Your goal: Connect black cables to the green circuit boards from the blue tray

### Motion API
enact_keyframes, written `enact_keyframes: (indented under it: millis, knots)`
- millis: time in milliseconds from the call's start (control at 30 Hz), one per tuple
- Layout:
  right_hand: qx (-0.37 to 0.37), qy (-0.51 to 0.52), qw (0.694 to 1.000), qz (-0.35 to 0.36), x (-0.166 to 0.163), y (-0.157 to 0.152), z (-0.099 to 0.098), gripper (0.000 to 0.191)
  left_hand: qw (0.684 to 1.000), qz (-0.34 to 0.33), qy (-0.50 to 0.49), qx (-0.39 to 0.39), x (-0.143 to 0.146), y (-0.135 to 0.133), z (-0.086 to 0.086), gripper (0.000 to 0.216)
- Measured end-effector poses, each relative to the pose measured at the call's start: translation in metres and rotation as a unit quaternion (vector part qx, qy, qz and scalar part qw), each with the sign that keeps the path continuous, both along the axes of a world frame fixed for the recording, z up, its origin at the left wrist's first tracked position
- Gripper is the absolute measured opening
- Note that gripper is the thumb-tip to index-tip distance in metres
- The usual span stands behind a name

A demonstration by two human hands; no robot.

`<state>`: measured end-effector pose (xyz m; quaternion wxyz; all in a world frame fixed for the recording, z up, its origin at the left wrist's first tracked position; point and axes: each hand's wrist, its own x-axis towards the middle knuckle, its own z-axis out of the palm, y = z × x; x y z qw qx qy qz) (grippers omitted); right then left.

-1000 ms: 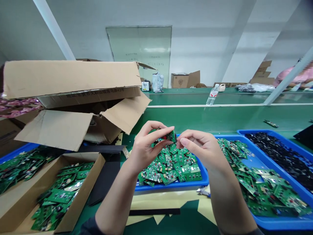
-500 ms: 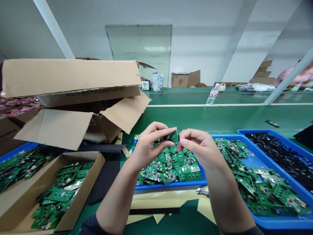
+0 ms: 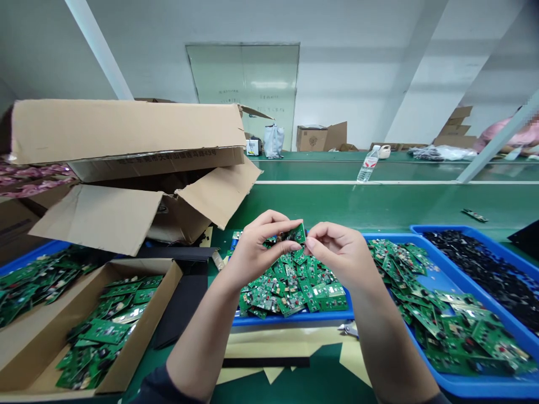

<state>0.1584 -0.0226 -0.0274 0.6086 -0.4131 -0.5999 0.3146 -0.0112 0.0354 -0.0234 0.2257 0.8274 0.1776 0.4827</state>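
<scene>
Fingers (image 3: 278, 228) of the left hand (image 3: 256, 247) clamp a green board (image 3: 298, 231), the index along its top and the thumb beneath, holding it clear of the pile (image 3: 290, 289). The right hand (image 3: 339, 249) has thumb and forefinger drawn together at the tips, right by the board's edge; whether they pinch a small part or touch the board itself cannot be told.

From the head camera, the board shows against the far edge of the centre tray (image 3: 295, 320). Its raised position is probably the main risk: a push from the right that the left grip does not match could pivot the board between thumb and index, and it would likely fall into the pile and be hard to pick out among its likes. Anything small slipping from the right fingertips could vanish there too.

Uneven pressure might bend a lead or strain a joint, since the left grip covers much of the board and may squeeze its components.

Cutters (image 3: 348, 330) lie just off the centre tray's near right corner, partly behind the right forearm; lowering the arm carelessly could knock or nick against them. An elbow swung outward could catch the near edge of the right tray (image 3: 484, 387) and shift its boards (image 3: 455, 331).
</scene>
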Motion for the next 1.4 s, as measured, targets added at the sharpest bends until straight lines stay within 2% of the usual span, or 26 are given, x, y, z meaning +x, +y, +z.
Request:
enact_keyframes:
  millis: [100,233,367,433,467,600,700,800,1000,1100,1233,1300,1367,1400]
  knots:
    - [0.027,-0.041,0.997,-0.055,-0.003,0.001,-0.001,0.010,0.999,0.007,0.003,-0.038,0.002,-0.001,-0.001,0.029]
    - [0.068,-0.103,0.985,-0.116,-0.002,0.004,-0.001,0.010,0.992,0.011,-0.002,-0.125,0.008,-0.005,-0.003,0.028]
    - [0.091,-0.171,0.970,-0.148,0.004,0.008,-0.004,0.022,0.979,-0.007,-0.014,-0.204,0.014,-0.008,-0.003,0.029]
    - [0.116,-0.181,0.962,-0.166,0.006,0.011,-0.006,0.014,0.975,-0.012,-0.004,-0.223,0.015,-0.009,-0.002,0.028]
    - [0.137,-0.186,0.958,-0.171,0.006,0.013,-0.008,0.008,0.974,-0.014,0.005,-0.226,0.015,-0.009,-0.001,0.027]
    - [0.225,-0.210,0.940,-0.150,0.005,0.020,-0.012,0.015,0.963,-0.041,0.008,-0.265,0.014,-0.009,0.003,0.033]
    - [0.227,-0.191,0.947,-0.126,0.007,0.023,-0.013,0.010,0.938,-0.082,-0.001,-0.337,0.013,-0.007,0.002,0.038]
    - [0.232,-0.176,0.949,-0.118,0.008,0.025,-0.014,0.008,0.920,-0.107,0.005,-0.378,0.014,-0.006,-0.001,0.043]
    - [0.281,-0.197,0.923,-0.176,0.012,0.029,-0.014,0.017,0.897,-0.149,-0.027,-0.414,0.019,-0.008,-0.001,0.042]
    - [0.263,-0.210,0.915,-0.222,0.023,0.032,-0.014,0.021,0.894,-0.152,-0.029,-0.420,0.015,-0.005,0.000,0.045]
    - [0.214,-0.191,0.913,-0.290,0.061,0.042,-0.019,0.022,0.920,-0.094,-0.045,-0.377,0.001,0.006,0.001,0.041]
    - [0.138,-0.207,0.914,-0.320,0.092,0.046,-0.025,0.020,0.933,-0.058,-0.045,-0.351,-0.008,0.013,0.001,0.041]
    - [0.010,-0.290,0.914,-0.283,0.128,0.048,-0.032,0.017,0.948,-0.011,-0.023,-0.318,-0.017,0.020,0.002,0.043]
    - [-0.022,-0.306,0.912,-0.271,0.146,0.047,-0.036,0.014,0.954,0.015,0.001,-0.298,-0.021,0.022,0.002,0.045]
